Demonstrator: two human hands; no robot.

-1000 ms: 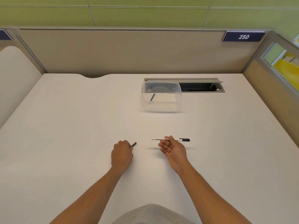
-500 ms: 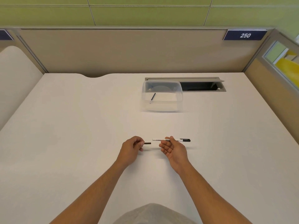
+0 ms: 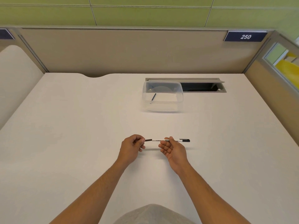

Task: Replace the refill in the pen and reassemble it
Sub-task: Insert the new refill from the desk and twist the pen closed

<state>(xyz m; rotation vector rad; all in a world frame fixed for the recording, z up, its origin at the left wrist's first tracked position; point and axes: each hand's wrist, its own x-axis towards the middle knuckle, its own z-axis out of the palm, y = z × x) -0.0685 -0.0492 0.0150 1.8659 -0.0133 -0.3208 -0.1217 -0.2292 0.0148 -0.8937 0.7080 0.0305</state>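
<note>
- Between our two hands, the gap has closed: a second ago our left hand (image 3: 131,147) sat well to the left with the small black end piece (image 3: 148,140), and now that piece meets the left end of the white pen barrel (image 3: 159,140).
- Our left thumb and forefinger pinch the black piece, the other fingers curled in.
- Our right hand (image 3: 174,148) is palm up, fingers loosely spread, with the barrel pinched between thumb and fingertips; it has barely shifted.
- The pen is held level just above the white desk (image 3: 80,126), its black cap (image 3: 185,140) poking out past our right hand.
- We judge this as the closing step: the piece looks lined up to go onto the barrel, though whether it is seated yet we can't tell.
- Beyond our hands, well apart from them, sits a clear plastic container (image 3: 162,96) with no lid.
- Inside it lies one thin dark stick (image 3: 153,96), probably the old refill, slanting towards the tub's left side.
- Just right of the tub, the desk's cable hatch (image 3: 200,86) stands open and dark.
</note>
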